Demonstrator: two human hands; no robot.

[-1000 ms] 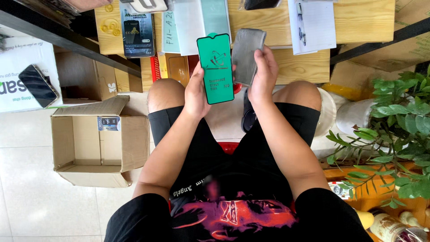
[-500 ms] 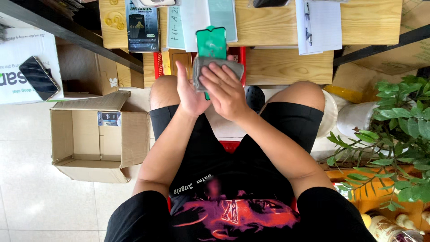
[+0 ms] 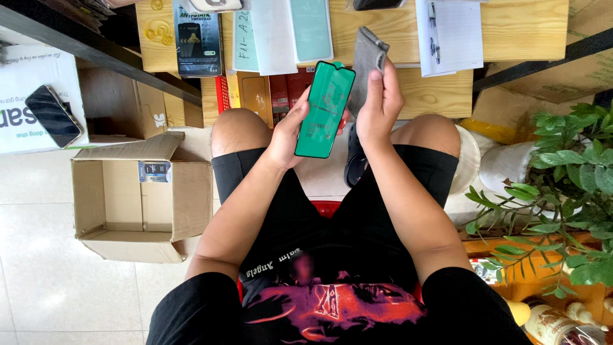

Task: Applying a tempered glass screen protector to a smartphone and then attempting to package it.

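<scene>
My left hand [image 3: 288,133] holds a green, phone-shaped screen protector with a black rim [image 3: 324,108] upright above my knees, its face toward me. Just to its right, my right hand [image 3: 378,105] pinches a folded grey cloth [image 3: 366,61], lifted clear of the protector. Both hands are in front of a wooden table [image 3: 511,29]. I sit in black shorts and a black printed shirt.
The table carries a dark package [image 3: 196,38], pale green sheets [image 3: 310,29] and white papers with a pen [image 3: 448,32]. An open cardboard box [image 3: 137,198] stands on the tiled floor to the left, a black phone [image 3: 52,116] on a white box. A potted plant [image 3: 562,185] is at right.
My right hand was rubbing the cloth over the protector half a second ago; it has since lifted the cloth up and to the right, uncovering the green face.
</scene>
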